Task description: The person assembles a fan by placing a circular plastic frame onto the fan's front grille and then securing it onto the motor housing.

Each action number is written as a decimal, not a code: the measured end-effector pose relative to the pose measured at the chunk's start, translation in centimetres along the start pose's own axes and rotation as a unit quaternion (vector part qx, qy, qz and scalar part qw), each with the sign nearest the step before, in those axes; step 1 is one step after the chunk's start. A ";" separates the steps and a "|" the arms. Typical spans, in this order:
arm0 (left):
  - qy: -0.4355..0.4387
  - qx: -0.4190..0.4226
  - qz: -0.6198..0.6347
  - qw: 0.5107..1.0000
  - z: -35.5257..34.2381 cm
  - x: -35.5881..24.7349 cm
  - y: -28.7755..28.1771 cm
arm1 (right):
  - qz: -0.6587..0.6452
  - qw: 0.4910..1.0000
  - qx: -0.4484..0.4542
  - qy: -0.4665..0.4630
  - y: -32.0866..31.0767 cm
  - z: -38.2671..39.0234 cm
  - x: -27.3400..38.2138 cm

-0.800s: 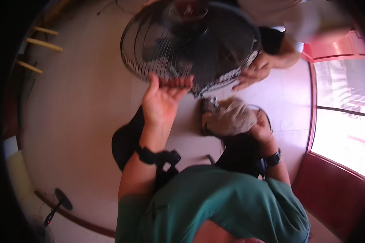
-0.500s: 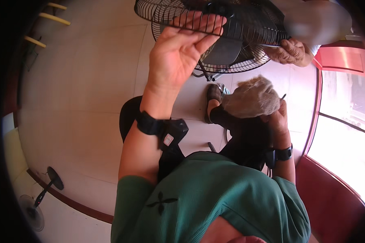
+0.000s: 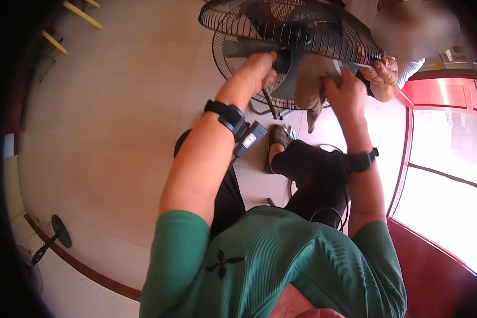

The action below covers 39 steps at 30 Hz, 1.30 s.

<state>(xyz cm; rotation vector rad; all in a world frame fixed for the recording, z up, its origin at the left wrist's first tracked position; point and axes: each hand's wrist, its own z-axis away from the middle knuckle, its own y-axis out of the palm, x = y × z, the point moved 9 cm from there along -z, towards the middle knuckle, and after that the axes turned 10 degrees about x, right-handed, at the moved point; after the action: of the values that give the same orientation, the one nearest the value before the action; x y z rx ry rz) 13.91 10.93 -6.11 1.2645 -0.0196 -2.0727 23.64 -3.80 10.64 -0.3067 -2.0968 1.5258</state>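
Observation:
A large black fan (image 3: 297,40) with a wire guard is at the top of the view. My left hand (image 3: 257,74) is curled against the dark middle part of the fan, fingers bent around it; what exactly they grip is partly hidden. In my right hand (image 3: 350,93) is a grey-brown cloth (image 3: 311,79), bunched up with one end hanging down. It lies against the fan's lower right part. A narrow white piece (image 3: 337,67) shows by my right fingers, its kind unclear. Another person's hand (image 3: 382,77) grips the guard's rim at the right.
The other person sits or stands beyond the fan at upper right. A dark floor fan (image 3: 61,231) stands at lower left. Yellow-legged furniture (image 3: 82,15) is at upper left. A red-framed window (image 3: 445,153) is on the right, above the tiled floor (image 3: 106,106).
My left hand has come off the wire guard and moved down to the fan's middle. My right hand has lifted the cloth up to the fan. The guard has shifted slightly right.

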 end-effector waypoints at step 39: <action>0.032 0.123 0.221 0.967 -5.0 2.3 6.2 | -0.860 0.318 0.124 0.380 12.3 7.1 -0.7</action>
<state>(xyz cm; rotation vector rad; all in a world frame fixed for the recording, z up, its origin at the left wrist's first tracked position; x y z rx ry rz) 20.59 6.63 -8.32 1.3279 -0.4992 -1.6771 18.98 -5.80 -2.71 0.9359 -0.3646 0.0142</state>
